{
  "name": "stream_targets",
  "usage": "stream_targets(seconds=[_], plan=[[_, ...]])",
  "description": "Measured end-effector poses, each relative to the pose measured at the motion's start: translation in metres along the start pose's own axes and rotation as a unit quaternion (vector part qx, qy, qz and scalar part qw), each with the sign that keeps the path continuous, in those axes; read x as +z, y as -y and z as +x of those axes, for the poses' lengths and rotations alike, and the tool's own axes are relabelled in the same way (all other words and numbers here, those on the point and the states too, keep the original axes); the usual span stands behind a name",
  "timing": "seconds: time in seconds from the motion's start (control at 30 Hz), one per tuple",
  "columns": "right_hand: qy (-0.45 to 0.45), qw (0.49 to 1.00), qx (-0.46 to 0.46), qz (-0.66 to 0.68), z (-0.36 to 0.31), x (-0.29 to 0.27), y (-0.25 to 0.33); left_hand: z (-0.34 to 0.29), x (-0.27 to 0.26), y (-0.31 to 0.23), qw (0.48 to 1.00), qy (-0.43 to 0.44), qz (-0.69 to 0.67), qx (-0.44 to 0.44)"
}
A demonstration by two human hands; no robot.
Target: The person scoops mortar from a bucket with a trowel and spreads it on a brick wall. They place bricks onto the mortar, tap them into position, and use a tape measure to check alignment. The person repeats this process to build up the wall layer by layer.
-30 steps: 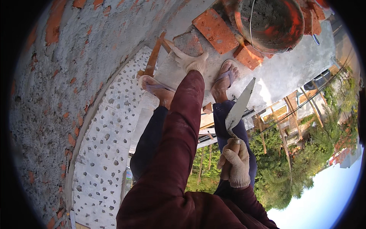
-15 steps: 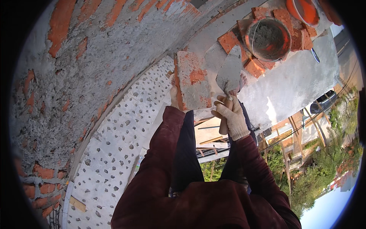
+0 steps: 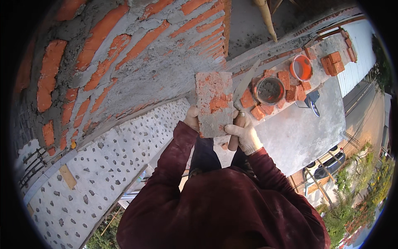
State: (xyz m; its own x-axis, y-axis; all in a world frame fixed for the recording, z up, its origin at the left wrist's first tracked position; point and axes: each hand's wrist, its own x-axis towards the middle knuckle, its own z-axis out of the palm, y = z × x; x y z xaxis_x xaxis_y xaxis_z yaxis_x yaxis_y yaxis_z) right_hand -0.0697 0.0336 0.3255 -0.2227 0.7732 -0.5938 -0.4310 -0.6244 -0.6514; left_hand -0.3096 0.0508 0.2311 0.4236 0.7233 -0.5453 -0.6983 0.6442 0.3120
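Note:
My left hand, in a pale glove, grips the left edge of a flat brick smeared with grey mortar. The brick's broad face is turned up toward me. My right hand, also gloved, is closed round the wooden handle of a trowel. Its blade points up and away beside the brick's right side, seen at a slant. The right thumb lies against the brick's lower right corner. The left fingers behind the brick are hidden.
Rough brick wall with patchy mortar rises on the left. Below it runs a pale slab dotted with dark lumps. Ahead to the right, a bucket of mortar stands among loose bricks, near an orange bucket. A wooden pole shows at the top.
My view has tilted up toward the wall and the buckets. The brick is now held more upright and squarely facing me. The trowel blade has turned from broadside to a narrow slant.

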Motion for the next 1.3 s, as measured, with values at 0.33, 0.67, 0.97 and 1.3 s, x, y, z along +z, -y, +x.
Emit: stream_targets(seconds=[0.33,0.67,0.97,1.3], plan=[[-0.028,0.952,-0.157,-0.263,-0.044,0.050,0.061,-0.079,0.159,-0.071,0.912,-0.005,0.354,0.206],[0.001,0.874,-0.222,-0.432,-0.068,0.081,0.078,-0.085,0.174,-0.056,0.932,-0.070,0.283,0.216],[0.006,0.583,-0.442,-0.681,-0.035,0.105,0.139,-0.122,0.094,-0.092,0.809,-0.098,0.505,0.282],[-0.018,0.595,-0.291,-0.749,0.027,0.080,0.060,-0.231,0.091,-0.132,0.736,-0.134,0.583,0.316]])
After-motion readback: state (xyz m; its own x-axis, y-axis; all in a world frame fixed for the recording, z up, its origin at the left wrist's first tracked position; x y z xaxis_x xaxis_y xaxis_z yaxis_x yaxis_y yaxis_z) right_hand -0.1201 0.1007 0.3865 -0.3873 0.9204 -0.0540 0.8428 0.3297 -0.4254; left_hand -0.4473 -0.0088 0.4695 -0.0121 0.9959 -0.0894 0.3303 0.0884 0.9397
